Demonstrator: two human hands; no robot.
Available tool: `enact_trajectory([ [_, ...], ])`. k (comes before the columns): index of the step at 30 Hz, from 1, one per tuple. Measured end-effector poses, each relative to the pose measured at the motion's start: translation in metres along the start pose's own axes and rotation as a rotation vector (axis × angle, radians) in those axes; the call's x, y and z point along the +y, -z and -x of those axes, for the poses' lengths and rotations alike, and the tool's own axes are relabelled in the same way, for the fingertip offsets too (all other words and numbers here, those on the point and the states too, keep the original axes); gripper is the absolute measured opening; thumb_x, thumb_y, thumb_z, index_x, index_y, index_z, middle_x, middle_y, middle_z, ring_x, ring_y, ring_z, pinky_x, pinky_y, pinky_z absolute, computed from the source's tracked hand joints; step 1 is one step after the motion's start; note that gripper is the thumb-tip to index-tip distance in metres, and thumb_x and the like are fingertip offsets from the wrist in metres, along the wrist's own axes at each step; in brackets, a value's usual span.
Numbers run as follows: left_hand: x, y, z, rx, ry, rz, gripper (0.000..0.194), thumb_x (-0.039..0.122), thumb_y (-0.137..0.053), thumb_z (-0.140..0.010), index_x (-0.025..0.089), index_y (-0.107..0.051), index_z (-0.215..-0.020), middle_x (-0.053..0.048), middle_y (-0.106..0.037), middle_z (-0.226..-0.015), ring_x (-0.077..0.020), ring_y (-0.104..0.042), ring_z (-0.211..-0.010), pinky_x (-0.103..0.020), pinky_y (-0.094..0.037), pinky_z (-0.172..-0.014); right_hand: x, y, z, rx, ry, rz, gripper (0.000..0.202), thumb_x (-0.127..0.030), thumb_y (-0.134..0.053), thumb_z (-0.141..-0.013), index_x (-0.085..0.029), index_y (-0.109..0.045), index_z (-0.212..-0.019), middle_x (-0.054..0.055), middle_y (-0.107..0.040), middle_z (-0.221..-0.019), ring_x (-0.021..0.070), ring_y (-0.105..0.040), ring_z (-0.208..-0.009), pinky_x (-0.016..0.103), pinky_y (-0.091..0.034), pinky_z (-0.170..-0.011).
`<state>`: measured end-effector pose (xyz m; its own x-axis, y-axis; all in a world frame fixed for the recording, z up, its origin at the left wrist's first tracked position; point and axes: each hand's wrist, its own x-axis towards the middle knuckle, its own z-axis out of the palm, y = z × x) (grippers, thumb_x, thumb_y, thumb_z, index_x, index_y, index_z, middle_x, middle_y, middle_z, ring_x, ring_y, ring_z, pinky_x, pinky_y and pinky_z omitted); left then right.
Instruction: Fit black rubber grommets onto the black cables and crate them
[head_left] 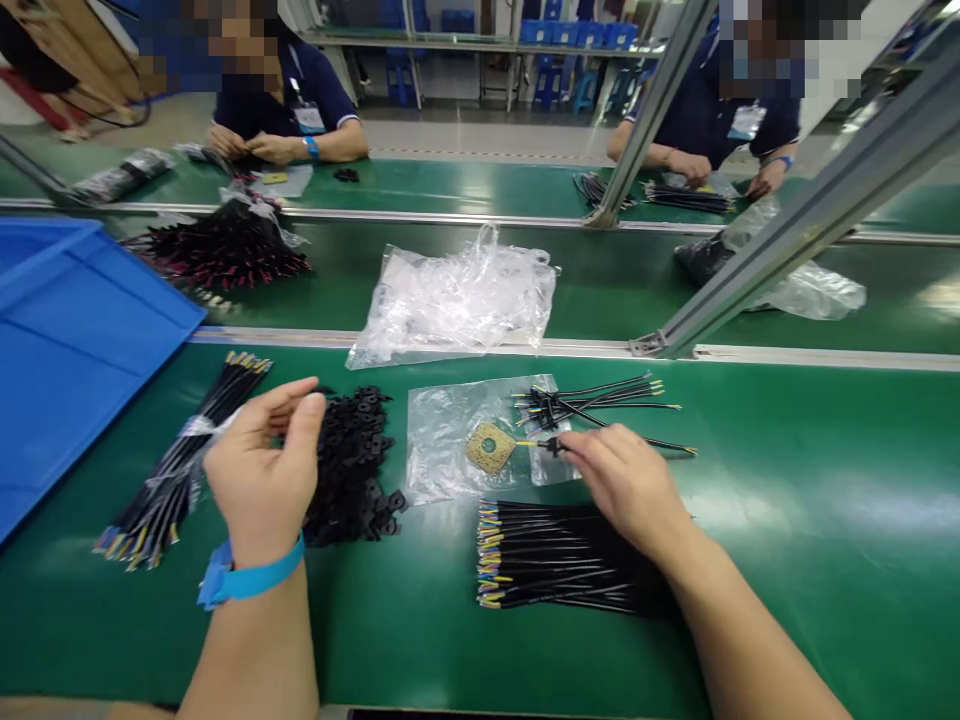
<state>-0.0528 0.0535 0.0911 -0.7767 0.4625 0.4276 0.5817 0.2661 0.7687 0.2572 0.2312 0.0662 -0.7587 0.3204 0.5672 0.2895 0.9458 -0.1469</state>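
My right hand (626, 480) is closed on a black cable (534, 443), its fingers pinching it just behind a small black clip-like part fitted round it. The cable's coloured wire end points left, beside a tan sponge (491, 447) with a round hole, which lies on a clear plastic bag (435, 440). My left hand (266, 460), with a blue wrist strap (255, 578), hovers at the left edge of a heap of small black plastic parts (352, 460). Its fingers are loosely curved, thumb apart, and I see nothing in them.
Below my right hand lies a row of black cables (555, 560). Several cables with black parts fitted (600, 402) lie behind it. A tied cable bundle (180, 460) and a blue bin (82, 350) are at left. Crumpled plastic (461, 300) lies behind. Two people work opposite.
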Motion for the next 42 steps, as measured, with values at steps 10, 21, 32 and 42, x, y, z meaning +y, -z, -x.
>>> enact_trajectory([
  [10,-0.016,-0.013,0.005,-0.447,-0.398,-0.820,0.032,0.041,-0.058,-0.099,0.021,-0.079,-0.113,-0.017,-0.071,-0.112,-0.0396,-0.060,-0.103,-0.047,-0.042,-0.079,0.016,-0.006,0.007,-0.137,-0.191,-0.078,0.028,-0.028,-0.056,-0.106,-0.018,-0.071,-0.128,0.012,-0.075,-0.113,0.0256,-0.067,-0.102,0.041,-0.049,-0.090],
  [21,-0.020,-0.018,0.008,-0.587,-0.450,-0.826,0.021,0.024,-0.061,-0.095,0.023,-0.080,-0.101,-0.013,-0.074,-0.110,-0.0382,-0.061,-0.100,-0.046,-0.042,-0.076,-0.021,0.012,0.001,-0.619,-0.149,-0.485,0.008,-0.020,-0.076,-0.094,-0.022,-0.076,-0.103,0.002,-0.075,-0.095,0.0184,-0.069,-0.088,0.036,-0.049,-0.087],
  [32,-0.010,-0.028,0.016,-0.529,-0.456,-0.558,0.021,0.025,-0.056,-0.096,0.021,-0.073,-0.108,-0.009,-0.079,-0.100,-0.0302,-0.071,-0.090,-0.042,-0.050,-0.079,-0.024,-0.023,0.006,-0.221,-0.242,-0.314,0.013,-0.013,-0.056,-0.101,-0.022,-0.063,-0.106,0.005,-0.072,-0.097,0.0197,-0.071,-0.088,0.031,-0.058,-0.080],
  [42,-0.010,-0.041,0.028,-0.804,-0.490,-0.548,0.034,0.034,-0.052,-0.100,0.020,-0.081,-0.111,-0.012,-0.080,-0.117,-0.0317,-0.075,-0.103,-0.042,-0.059,-0.089,-0.025,-0.037,0.010,-0.418,-0.196,-0.009,0.020,-0.010,-0.057,-0.099,-0.021,-0.070,-0.109,0.005,-0.071,-0.097,0.0192,-0.069,-0.086,0.027,-0.056,-0.075],
])
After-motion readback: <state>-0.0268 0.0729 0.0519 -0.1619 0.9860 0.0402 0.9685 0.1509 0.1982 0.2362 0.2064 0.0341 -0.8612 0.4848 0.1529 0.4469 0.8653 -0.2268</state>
